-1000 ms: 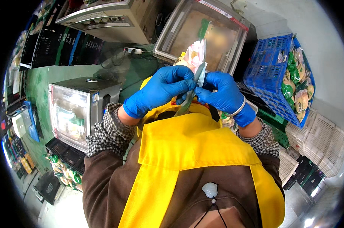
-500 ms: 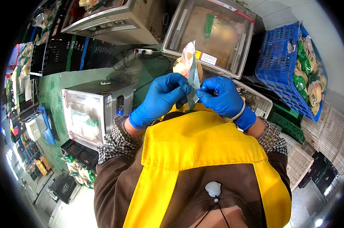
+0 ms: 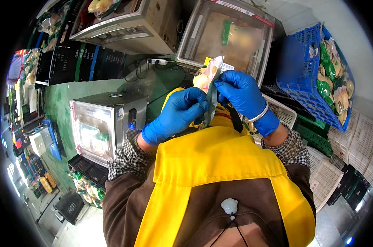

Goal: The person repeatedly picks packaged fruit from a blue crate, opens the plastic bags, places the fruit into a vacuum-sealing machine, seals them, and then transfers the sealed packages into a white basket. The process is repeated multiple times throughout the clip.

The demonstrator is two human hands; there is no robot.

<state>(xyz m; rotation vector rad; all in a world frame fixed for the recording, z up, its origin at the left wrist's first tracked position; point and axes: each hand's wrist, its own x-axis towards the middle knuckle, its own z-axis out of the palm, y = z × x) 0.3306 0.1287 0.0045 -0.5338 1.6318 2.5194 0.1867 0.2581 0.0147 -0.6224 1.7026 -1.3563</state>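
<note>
In front of my chest I hold a printed plastic food bag (image 3: pixel 212 94) nearly edge-on, its upper end leaning right. My blue-gloved left hand (image 3: pixel 180 109) pinches its left side with thumb and forefinger. My right hand (image 3: pixel 242 94), gloved alike with a white band at the wrist, is closed on the bag's right edge, higher up. A rounded pale-yellow area (image 3: pixel 201 79) shows just behind the bag's upper left; whether it is print or food I cannot tell. The inside of the bag is hidden from me.
Beyond my hands stands a clear-lidded machine (image 3: pixel 186 53) with a green-ended package (image 3: pixel 225 33) inside. Another clear-fronted machine (image 3: pixel 131 101) is on the left. A blue crate (image 3: pixel 295 78) of food packages is at right, above white baskets (image 3: pixel 324 181) and a green crate (image 3: pixel 314 138).
My right hand has moved up along the bag's edge. The bag has shifted slightly right and down, with its top leaning further right. My left hand has dropped a little, still pinching.
</note>
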